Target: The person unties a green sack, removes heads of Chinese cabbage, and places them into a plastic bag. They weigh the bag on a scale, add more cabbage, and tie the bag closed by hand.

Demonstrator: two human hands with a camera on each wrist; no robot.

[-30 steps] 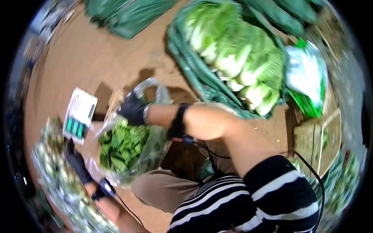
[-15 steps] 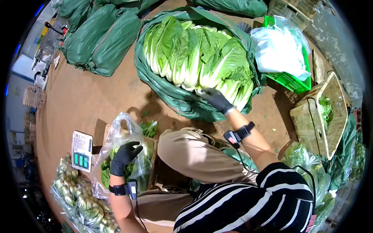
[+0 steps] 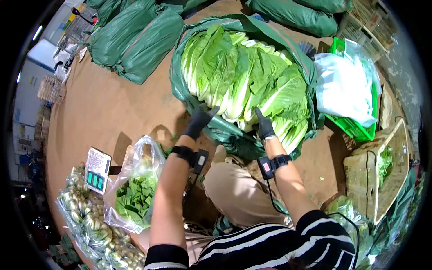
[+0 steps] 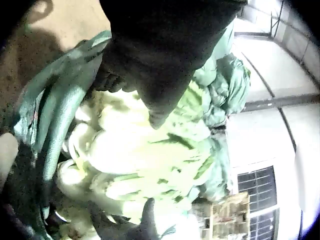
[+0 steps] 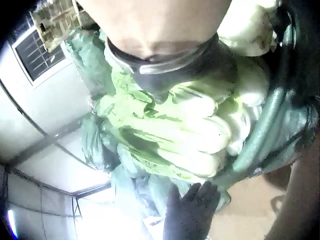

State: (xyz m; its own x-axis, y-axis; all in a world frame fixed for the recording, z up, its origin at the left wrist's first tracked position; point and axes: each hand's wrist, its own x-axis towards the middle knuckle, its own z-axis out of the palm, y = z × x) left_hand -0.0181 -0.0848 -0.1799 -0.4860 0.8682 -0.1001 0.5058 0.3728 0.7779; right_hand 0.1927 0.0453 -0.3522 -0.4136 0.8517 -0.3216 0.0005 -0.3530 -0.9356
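Pointing pale bases toward the person (image 3: 265,245), long cabbages (image 3: 245,72) beside left hand (image 3: 199,121), spread and empty; right hand (image 3: 265,126), hold unclear.

My left hand (image 3: 199,120) and right hand (image 3: 265,127) wear matt gloves (image 3: 194,129); the cabbages (image 3: 245,76) at upper centre look smooth-stemmed with crinkled leaves, the sack (image 3: 231,141) around them plastic (faintly glossy, I'd say), the bag (image 3: 152,155) at lower left thin, shiny film.
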